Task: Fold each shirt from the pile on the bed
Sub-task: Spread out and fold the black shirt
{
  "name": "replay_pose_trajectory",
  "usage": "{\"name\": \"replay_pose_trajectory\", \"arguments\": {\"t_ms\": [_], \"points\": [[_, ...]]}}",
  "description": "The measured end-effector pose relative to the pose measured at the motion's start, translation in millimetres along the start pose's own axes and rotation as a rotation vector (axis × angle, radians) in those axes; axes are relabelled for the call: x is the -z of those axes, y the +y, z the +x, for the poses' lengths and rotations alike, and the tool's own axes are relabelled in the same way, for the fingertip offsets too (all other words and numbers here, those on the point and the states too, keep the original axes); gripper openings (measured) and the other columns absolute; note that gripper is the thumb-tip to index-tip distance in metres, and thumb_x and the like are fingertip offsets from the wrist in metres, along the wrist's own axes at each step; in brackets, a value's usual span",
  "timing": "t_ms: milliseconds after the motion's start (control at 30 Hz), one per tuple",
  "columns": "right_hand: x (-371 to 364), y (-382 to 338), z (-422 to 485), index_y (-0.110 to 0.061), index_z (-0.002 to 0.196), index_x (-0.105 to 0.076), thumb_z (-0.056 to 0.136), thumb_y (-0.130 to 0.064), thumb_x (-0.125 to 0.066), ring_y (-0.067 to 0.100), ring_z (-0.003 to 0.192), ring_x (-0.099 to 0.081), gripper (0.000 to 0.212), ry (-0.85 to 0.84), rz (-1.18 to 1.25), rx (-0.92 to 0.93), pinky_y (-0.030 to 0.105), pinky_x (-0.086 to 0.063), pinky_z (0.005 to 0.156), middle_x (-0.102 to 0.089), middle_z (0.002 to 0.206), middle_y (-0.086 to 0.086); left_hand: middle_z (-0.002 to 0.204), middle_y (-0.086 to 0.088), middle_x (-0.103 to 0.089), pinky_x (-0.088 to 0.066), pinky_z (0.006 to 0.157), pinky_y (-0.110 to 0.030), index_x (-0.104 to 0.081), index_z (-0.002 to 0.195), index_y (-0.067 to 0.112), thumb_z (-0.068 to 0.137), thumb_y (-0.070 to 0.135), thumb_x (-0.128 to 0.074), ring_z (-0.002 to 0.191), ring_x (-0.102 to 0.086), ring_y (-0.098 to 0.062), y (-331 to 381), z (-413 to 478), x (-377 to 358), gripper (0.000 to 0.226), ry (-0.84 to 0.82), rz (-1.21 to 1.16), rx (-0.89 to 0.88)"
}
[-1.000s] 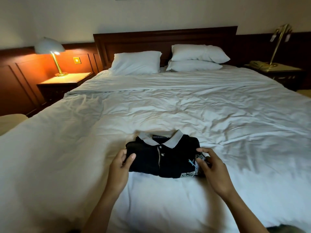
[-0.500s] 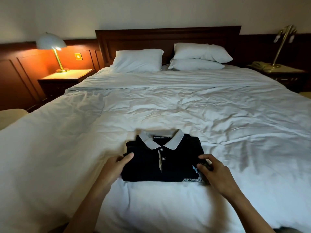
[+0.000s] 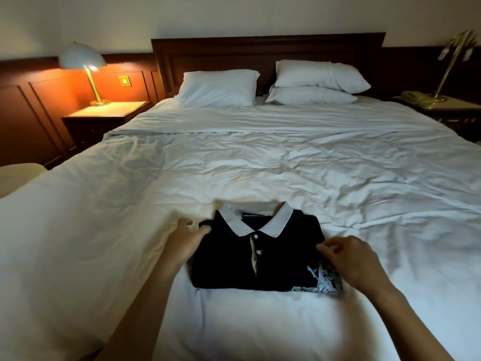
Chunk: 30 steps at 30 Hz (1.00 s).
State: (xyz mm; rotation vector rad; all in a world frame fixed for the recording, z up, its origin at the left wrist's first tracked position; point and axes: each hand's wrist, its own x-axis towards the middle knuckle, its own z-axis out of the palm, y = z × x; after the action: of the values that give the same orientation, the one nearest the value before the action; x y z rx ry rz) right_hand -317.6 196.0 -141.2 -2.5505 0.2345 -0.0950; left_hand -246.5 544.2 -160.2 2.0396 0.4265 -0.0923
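A folded black polo shirt (image 3: 283,259) with a white collar lies flat on the white bed (image 3: 260,165), near its foot. A patterned patch shows at its lower right corner. My left hand (image 3: 186,239) rests at the shirt's upper left corner, thumb on the dark fabric and fingers spread on the sheet beside it. My right hand (image 3: 351,259) sits on the shirt's right edge with its fingers curled down onto the fabric; its thumb is hidden.
Three white pillows (image 3: 218,87) lean against the dark headboard. A lit lamp (image 3: 86,66) stands on the left nightstand (image 3: 106,113). A brass lamp and a telephone (image 3: 413,97) sit on the right nightstand. Wrinkled sheet spreads all around the shirt.
My left hand has slid up the shirt's left side to its upper corner. My right hand has curled its fingers and moved up along the right edge. The shirt now lies flatter.
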Motion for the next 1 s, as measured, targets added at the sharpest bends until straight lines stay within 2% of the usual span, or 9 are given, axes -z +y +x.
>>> {"name": "replay_pose_trajectory", "arguments": {"t_ms": [100,200,267,400,567,633,800,933,1000], "points": [[-5.6,-6.7,53.1,-0.025,0.127,-0.061,0.091,-0.048,-0.062,0.028,0.109,-0.062,0.042,0.082,0.091,-0.027,0.033,-0.044,0.082,-0.068,0.111,0.009,0.112,-0.005,-0.071,-0.054,0.096,-0.042,-0.066,0.117,0.008,0.065,0.06,-0.083,0.102,-0.069,-0.024,9.8,31.7,-3.7,0.076,-0.076,-0.122,0.069],[-31.9,-4.1,98.7,-0.016,0.139,-0.051,0.094,-0.053,-0.054,0.034,0.123,-0.054,0.058,-0.056,0.06,-0.132,0.038,-0.043,0.096,-0.059,0.131,0.016,0.089,-0.01,-0.075,-0.056,0.08,-0.039,-0.074,0.088,0.004,0.071,0.033,-0.089,0.086,-0.072,-0.029,5.9,55.5,-18.3,0.038,-0.003,-0.03,0.028],[-47.2,-2.1,112.3,-0.011,0.123,-0.059,0.095,-0.051,-0.055,0.033,0.112,-0.059,0.049,-0.069,0.022,-0.181,0.038,-0.048,0.09,-0.064,0.121,0.015,0.081,-0.005,-0.071,-0.05,0.071,-0.032,-0.07,0.078,0.007,0.077,0.021,-0.086,0.086,-0.071,-0.03,11.2,60.4,-25.9,0.021,0.105,-0.011,-0.079],[-57.8,0.5,118.9,-0.011,0.107,-0.06,0.099,-0.037,-0.054,0.036,0.095,-0.062,0.028,0.139,0.19,-0.14,0.041,-0.05,0.077,-0.068,0.1,0.016,0.078,0.007,-0.067,-0.041,0.063,-0.006,-0.069,0.087,0.009,0.085,0.009,-0.075,0.075,-0.062,-0.008,17.4,59.8,-33.0,0.006,0.275,-0.094,-0.335],[-64.7,12.3,125.7,-0.01,0.105,-0.055,0.1,-0.036,-0.052,0.037,0.092,-0.063,0.027,0.044,-0.038,-0.062,0.04,-0.05,0.072,-0.068,0.099,0.016,0.084,-0.001,-0.07,-0.04,0.072,-0.027,-0.068,0.087,0.016,0.091,0.012,-0.07,0.079,-0.063,-0.018,-16.2,87.3,-39.9,0.007,0.141,0.206,-0.489],[-62.1,11.8,133.9,-0.014,0.107,-0.057,0.098,-0.037,-0.054,0.032,0.097,-0.062,0.025,-0.001,-0.044,-0.023,0.038,-0.049,0.077,-0.067,0.106,0.012,0.09,-0.004,-0.071,-0.038,0.074,-0.028,-0.069,0.093,0.011,0.093,0.015,-0.069,0.084,-0.062,-0.02,-11.9,96.2,-38.4,0.004,0.107,0.284,-0.48],[-57.0,3.1,147.4,-0.022,0.121,-0.056,0.093,-0.062,-0.048,0.026,0.107,-0.06,0.049,-0.179,-0.02,0.095,0.039,-0.048,0.089,-0.062,0.118,0.006,0.088,-0.01,-0.065,-0.038,0.069,-0.032,-0.064,0.087,0.004,0.099,0.047,-0.054,0.084,-0.063,-0.026,9.4,105.1,-30.8,0.046,-0.079,0.391,-0.309],[-59.4,2.4,142.5,-0.025,0.103,-0.054,0.094,-0.057,-0.052,0.026,0.092,-0.064,0.033,-0.046,-0.133,0.205,0.04,-0.052,0.074,-0.069,0.098,0.002,0.065,-0.01,-0.057,-0.032,0.058,-0.028,-0.057,0.064,0.005,0.078,0.055,-0.074,0.062,-0.057,-0.023,15.3,100.4,-11.7,0.054,-0.212,0.499,-0.409],[-56.1,-0.8,141.5,-0.022,0.095,-0.052,0.096,-0.053,-0.051,0.029,0.081,-0.064,0.031,0.086,-0.166,0.258,0.038,-0.049,0.064,-0.067,0.082,0.002,0.062,-0.006,-0.056,-0.034,0.059,-0.032,-0.054,0.062,0.008,0.079,0.047,-0.076,0.06,-0.055,-0.02,19.1,98.0,-6.7,0.048,-0.134,0.455,-0.499]]}}
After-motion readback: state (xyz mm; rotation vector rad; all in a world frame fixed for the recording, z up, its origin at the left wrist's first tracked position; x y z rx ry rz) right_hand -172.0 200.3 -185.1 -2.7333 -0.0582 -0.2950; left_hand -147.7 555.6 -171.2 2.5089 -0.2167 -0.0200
